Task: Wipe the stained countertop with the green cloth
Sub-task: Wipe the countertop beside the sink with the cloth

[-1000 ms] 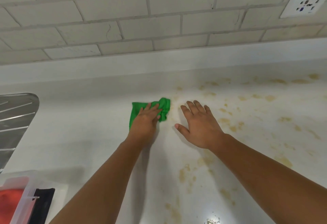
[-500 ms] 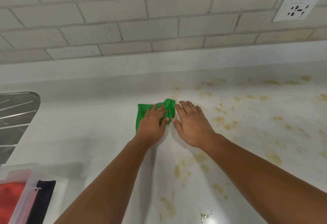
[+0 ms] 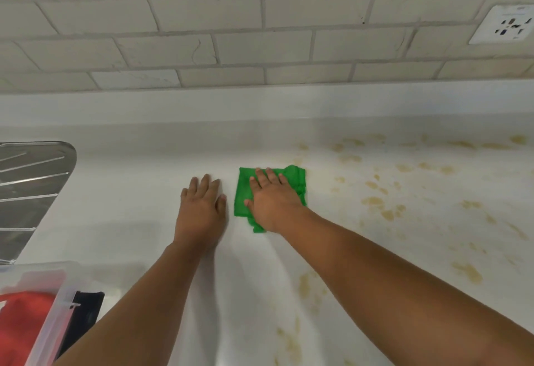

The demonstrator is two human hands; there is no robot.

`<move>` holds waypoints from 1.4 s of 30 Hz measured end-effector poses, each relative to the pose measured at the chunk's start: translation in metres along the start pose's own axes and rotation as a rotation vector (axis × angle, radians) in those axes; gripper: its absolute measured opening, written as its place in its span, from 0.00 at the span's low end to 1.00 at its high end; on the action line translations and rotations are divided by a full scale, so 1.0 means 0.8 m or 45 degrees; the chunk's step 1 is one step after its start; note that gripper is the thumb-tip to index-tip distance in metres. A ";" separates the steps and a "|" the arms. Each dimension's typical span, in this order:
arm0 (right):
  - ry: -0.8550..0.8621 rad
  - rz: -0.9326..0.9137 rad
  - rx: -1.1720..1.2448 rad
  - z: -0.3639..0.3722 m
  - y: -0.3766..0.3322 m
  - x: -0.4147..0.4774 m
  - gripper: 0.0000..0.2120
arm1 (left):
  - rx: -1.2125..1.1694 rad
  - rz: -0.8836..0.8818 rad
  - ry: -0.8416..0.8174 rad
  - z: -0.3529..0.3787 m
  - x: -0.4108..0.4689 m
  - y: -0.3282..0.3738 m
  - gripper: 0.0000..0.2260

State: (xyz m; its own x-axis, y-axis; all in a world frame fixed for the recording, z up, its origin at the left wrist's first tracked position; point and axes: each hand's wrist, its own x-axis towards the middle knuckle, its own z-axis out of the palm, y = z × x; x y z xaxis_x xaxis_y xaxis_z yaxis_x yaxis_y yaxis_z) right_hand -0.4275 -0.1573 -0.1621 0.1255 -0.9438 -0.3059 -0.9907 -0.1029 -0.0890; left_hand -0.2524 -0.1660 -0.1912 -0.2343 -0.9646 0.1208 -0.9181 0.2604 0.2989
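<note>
The green cloth (image 3: 243,192) lies crumpled flat on the white countertop (image 3: 130,206), near the middle. My right hand (image 3: 273,199) presses down on it with straight, spread fingers and covers most of it. My left hand (image 3: 202,206) rests flat on the bare counter just left of the cloth, a small gap apart, holding nothing. Yellow-brown stains (image 3: 381,206) are scattered over the counter to the right of the cloth and toward the near edge (image 3: 306,284).
A steel draining board (image 3: 31,186) sits at the left edge. A clear plastic bin (image 3: 49,325) at the bottom left holds red and black cloths. A tiled wall with a socket (image 3: 505,24) backs the counter.
The cloth passed from under my left hand to under my right hand. My left hand moved off to the left onto bare counter. The view shifted left.
</note>
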 end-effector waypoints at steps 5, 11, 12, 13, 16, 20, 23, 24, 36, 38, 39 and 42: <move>0.095 0.073 0.009 -0.015 0.020 0.038 0.28 | -0.059 -0.034 0.039 0.008 0.001 -0.009 0.21; 0.231 0.078 0.137 0.019 0.014 -0.002 0.27 | -0.135 -0.054 0.067 0.001 -0.002 -0.002 0.23; 0.254 0.110 0.140 0.023 0.021 -0.012 0.30 | -0.125 -0.052 0.057 0.002 -0.003 -0.002 0.22; 0.260 0.138 0.130 0.026 0.027 -0.020 0.33 | -0.112 -0.047 0.048 0.002 -0.003 -0.002 0.21; 0.281 0.169 0.122 0.031 0.047 -0.028 0.33 | -0.082 -0.055 0.032 0.003 0.000 -0.003 0.20; 0.317 0.207 0.145 0.015 0.068 0.009 0.26 | -0.045 -0.068 -0.005 0.004 0.000 -0.002 0.22; 0.310 0.259 0.147 0.000 0.073 0.050 0.24 | -0.028 -0.069 0.004 0.009 0.000 -0.005 0.22; 0.310 0.275 0.152 -0.005 0.070 0.062 0.23 | -0.018 -0.070 0.013 0.010 0.001 -0.005 0.23; 0.390 0.078 0.195 0.017 0.070 0.028 0.31 | -0.035 -0.061 0.021 0.008 -0.004 -0.007 0.22; 0.359 0.210 0.119 0.018 0.092 0.022 0.28 | -0.035 -0.063 0.019 0.008 -0.004 -0.007 0.22; 0.337 0.245 0.116 0.017 0.100 0.022 0.27 | -0.033 -0.064 0.020 0.008 -0.004 -0.006 0.22; 0.315 0.313 0.040 0.007 0.101 0.041 0.25 | -0.041 -0.074 0.030 0.010 -0.003 -0.003 0.23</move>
State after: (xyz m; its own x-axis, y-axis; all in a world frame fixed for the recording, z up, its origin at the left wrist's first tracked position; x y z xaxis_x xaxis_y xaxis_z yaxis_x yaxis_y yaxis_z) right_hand -0.5033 -0.1944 -0.1849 -0.1373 -0.9870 -0.0832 -0.9871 0.1433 -0.0717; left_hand -0.2518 -0.1647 -0.1997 -0.1730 -0.9770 0.1245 -0.9191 0.2056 0.3361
